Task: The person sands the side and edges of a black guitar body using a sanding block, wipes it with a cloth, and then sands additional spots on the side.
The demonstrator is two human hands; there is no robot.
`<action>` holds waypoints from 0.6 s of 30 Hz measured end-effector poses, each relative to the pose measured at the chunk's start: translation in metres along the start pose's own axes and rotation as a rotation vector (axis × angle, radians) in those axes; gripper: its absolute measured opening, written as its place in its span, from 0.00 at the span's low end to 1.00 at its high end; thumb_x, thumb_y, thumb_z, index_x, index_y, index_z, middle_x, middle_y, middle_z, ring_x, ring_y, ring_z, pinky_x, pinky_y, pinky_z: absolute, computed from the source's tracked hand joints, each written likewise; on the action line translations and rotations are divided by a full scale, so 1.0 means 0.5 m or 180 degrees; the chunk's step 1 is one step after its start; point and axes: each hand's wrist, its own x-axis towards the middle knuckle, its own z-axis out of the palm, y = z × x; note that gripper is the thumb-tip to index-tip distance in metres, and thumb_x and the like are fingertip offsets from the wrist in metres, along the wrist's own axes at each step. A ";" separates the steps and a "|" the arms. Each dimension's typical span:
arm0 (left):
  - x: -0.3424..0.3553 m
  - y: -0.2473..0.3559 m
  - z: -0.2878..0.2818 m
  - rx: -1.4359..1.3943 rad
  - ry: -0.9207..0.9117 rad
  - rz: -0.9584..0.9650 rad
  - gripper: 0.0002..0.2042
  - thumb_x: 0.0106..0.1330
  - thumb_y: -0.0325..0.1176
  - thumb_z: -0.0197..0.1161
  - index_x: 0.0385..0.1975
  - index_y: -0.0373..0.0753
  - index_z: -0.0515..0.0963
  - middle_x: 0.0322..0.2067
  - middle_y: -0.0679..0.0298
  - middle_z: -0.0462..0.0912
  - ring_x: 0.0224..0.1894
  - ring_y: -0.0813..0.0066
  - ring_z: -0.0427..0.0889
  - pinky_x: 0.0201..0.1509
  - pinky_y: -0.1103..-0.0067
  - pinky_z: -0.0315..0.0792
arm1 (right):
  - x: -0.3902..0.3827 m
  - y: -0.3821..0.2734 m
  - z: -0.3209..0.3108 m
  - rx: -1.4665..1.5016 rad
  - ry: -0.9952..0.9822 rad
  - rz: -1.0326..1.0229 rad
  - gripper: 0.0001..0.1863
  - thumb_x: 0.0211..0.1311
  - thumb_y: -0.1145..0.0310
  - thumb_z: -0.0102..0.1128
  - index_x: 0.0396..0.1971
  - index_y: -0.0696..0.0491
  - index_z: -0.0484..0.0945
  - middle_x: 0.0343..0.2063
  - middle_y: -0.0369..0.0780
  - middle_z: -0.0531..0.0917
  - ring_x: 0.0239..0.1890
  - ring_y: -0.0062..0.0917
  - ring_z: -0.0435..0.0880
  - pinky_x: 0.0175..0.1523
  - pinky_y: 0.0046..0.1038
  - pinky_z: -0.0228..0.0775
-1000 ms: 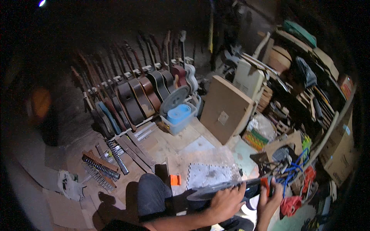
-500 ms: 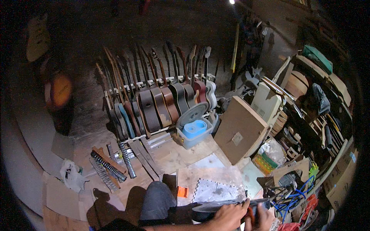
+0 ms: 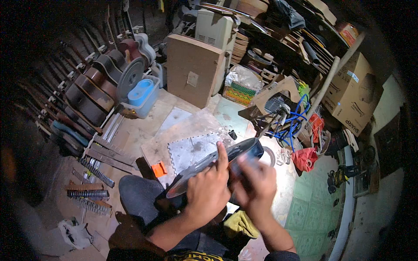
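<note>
A long, dark, glossy piece with a curved edge (image 3: 183, 185) lies slanted over my lap; its exact kind I cannot make out. My left hand (image 3: 208, 189) is closed against it, the forefinger stretched out along its upper side. Close by on the right, my right hand (image 3: 257, 185) is curled and smeared by motion at the near side of the piece. Whatever is in its fingers is too blurred to name. Below the right hand a yellow cloth (image 3: 241, 224) shows beside my leg.
Ahead lies a board with a pale toothed-edge mat (image 3: 196, 150) and an orange piece (image 3: 159, 169). Guitars (image 3: 98, 87) stand racked at left, near a plastic tub (image 3: 146, 106). Metal springs (image 3: 89, 193) lie at lower left. Blue hose (image 3: 291, 130) and a red cloth (image 3: 305, 159) are at right.
My view has swung to the right and down, so the guitars now sit further left. Both hands and the dark piece show nearer the middle, still together.
</note>
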 end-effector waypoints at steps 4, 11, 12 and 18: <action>-0.014 0.000 0.005 -0.0012 -0.0069 0.0077 0.47 0.62 0.42 0.69 0.73 0.25 0.49 0.38 0.46 0.85 0.35 0.50 0.87 0.36 0.61 0.81 | 0.041 0.079 0.006 0.0391 0.0178 0.0638 0.27 0.51 0.74 0.71 0.55 0.52 0.82 0.38 0.46 0.85 0.40 0.39 0.82 0.49 0.36 0.72; -0.023 -0.012 0.013 -0.0191 -0.0052 0.0034 0.49 0.61 0.47 0.70 0.74 0.27 0.48 0.47 0.49 0.85 0.39 0.47 0.87 0.39 0.59 0.80 | 0.004 0.046 0.006 0.0072 0.0313 -0.0066 0.27 0.48 0.72 0.74 0.53 0.52 0.84 0.39 0.45 0.86 0.41 0.38 0.84 0.52 0.36 0.74; -0.025 -0.006 0.013 -0.0224 -0.0041 0.0057 0.50 0.61 0.47 0.71 0.74 0.27 0.48 0.51 0.50 0.85 0.41 0.47 0.87 0.41 0.59 0.79 | 0.032 0.077 0.003 0.0692 0.0335 0.0764 0.25 0.50 0.73 0.73 0.52 0.53 0.84 0.39 0.46 0.86 0.41 0.38 0.84 0.51 0.35 0.74; -0.032 -0.014 -0.003 -0.0023 -0.0378 -0.0124 0.50 0.61 0.46 0.71 0.74 0.28 0.47 0.55 0.52 0.83 0.44 0.48 0.87 0.45 0.60 0.80 | -0.030 -0.014 -0.015 0.0011 -0.0258 -0.0130 0.34 0.39 0.69 0.79 0.54 0.48 0.84 0.44 0.46 0.86 0.41 0.36 0.82 0.48 0.35 0.73</action>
